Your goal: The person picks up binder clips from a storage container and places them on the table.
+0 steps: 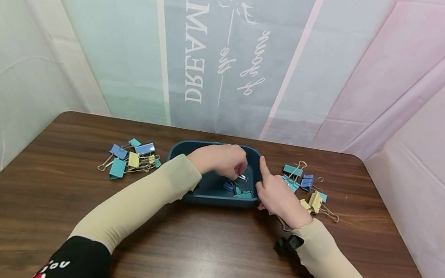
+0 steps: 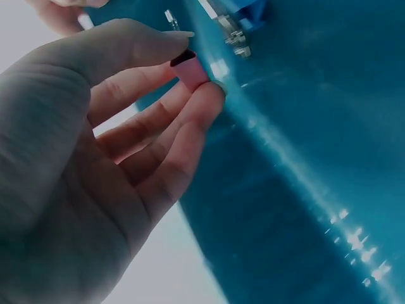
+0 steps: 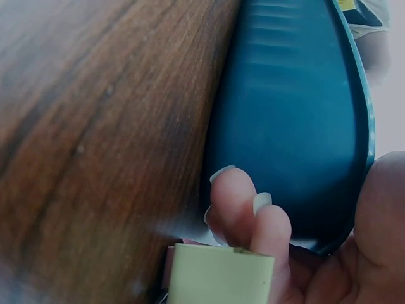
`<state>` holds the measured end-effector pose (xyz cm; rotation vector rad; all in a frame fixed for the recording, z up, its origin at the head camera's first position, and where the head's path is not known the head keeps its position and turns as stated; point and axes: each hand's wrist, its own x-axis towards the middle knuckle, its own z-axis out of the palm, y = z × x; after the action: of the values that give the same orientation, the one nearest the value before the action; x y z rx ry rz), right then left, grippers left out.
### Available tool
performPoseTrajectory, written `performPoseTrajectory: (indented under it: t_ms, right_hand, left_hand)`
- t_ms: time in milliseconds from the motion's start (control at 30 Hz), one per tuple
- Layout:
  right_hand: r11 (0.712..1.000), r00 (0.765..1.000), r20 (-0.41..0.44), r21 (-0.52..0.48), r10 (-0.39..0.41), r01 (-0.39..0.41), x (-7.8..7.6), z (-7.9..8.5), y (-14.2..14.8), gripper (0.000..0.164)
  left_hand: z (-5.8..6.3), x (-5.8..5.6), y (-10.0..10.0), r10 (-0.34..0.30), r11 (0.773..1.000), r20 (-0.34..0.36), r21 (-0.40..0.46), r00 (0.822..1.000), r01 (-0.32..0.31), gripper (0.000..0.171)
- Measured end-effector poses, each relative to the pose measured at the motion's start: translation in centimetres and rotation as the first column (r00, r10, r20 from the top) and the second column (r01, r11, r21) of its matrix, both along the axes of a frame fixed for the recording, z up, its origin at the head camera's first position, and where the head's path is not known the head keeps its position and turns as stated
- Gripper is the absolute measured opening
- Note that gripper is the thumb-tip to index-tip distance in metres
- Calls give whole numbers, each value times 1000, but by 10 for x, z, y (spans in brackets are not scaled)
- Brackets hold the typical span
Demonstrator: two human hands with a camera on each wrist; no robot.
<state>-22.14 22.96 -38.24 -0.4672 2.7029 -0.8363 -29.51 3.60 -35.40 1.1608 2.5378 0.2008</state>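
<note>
My left hand [image 1: 223, 159] reaches down into a dark teal plastic bin [image 1: 205, 199]. Between thumb and fingertips it pinches a small pink binder clip [image 2: 193, 75], seen in the left wrist view. Inside the bin lie a blue binder clip [image 1: 229, 186] and a teal binder clip [image 1: 245, 194]. At the bin's right end my right hand [image 1: 281, 196] holds the rim, index finger stretched along it and other fingers bent at the outer wall. A pale yellow binder clip [image 3: 221, 278] is close to those fingers in the right wrist view.
Left of the bin lies a pile of blue, teal and yellow binder clips [image 1: 134, 159]. A similar group, with a yellow clip [image 1: 315, 201], lies at the right, partly behind my right hand. A printed curtain [image 1: 217, 118] hangs behind the brown wooden table [image 1: 202, 254].
</note>
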Motion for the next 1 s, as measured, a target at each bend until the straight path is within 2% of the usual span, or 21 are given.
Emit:
performPoseTrajectory:
  t_ms: [267, 400, 533, 733, 867, 1000]
  right_hand:
    - [1000, 1000, -9, 10, -6, 6, 1, -1, -1, 70]
    - [1000, 1000, -14, 14, -6, 6, 1, 0, -1, 69]
    - [1000, 1000, -18, 12, -7, 7, 2, 1, 0, 69]
    - [1000, 1000, -11, 4, -1, 1, 2, 0, 0, 69]
    - [1000, 1000, -11, 1, 0, 0, 2, 0, 0, 69]
    - [1000, 1000, -15, 8, -1, 1, 2, 0, 1, 70]
  left_hand:
    - [29, 4, -19, -34, 997, -98, 64, 995, 40, 15]
    - [42, 9, -42, 15, 990, -130, 140, 991, 4, 13]
    - [50, 15, -69, 59, 979, -161, 203, 985, -25, 9]
    - [52, 26, -116, 127, 970, -211, 232, 969, -76, 6]
    - [50, 35, -150, 168, 963, -208, 245, 964, -115, 7]
    - [42, 41, -188, 205, 962, -193, 221, 960, -161, 7]
